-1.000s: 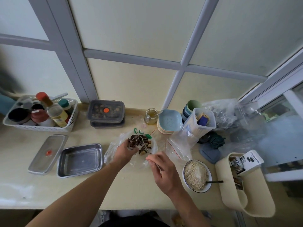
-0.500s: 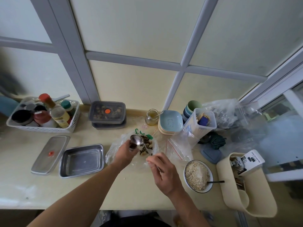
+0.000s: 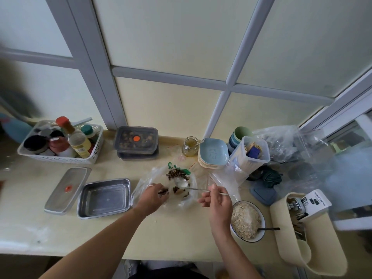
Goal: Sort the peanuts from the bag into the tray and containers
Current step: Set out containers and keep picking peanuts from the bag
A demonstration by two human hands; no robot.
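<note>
The clear plastic bag [image 3: 149, 183] lies spread open on the pale counter [image 3: 181, 240], in front of the person. A loose brown mix of peanuts and darker stick-like bits [image 3: 177, 175] sits on its film. Single peanuts are too small to tell apart.

The left hand [image 3: 152, 198] is at the bag's near-left edge with its fingers curled closed. Dark bits show at the fingertips, but it cannot be told whether it pinches them or only the film.

The right hand [image 3: 218, 200] pinches the thin handle of a slim metal spoon [image 3: 181, 184]. The spoon's bowl lies in the middle of the mix and appears to hold something pale. The two hands are apart, one on each side of the bag.

Just left of the bag, the shallow rectangular steel tray [image 3: 104, 181] holds nothing, and its flat steel lid with a red dot [image 3: 66, 190] lies beside it. The stacked dark lidded plastic containers [image 3: 136, 139] stand shut at the back of the counter.

The step in hand looks like picking through the mix, with no peanuts yet in the tray. The next move would need the spoon slid under a few peanuts and kept level on its way left over the left hand to the tray. The left hand would pin the film so the bag does not drag.
</note>
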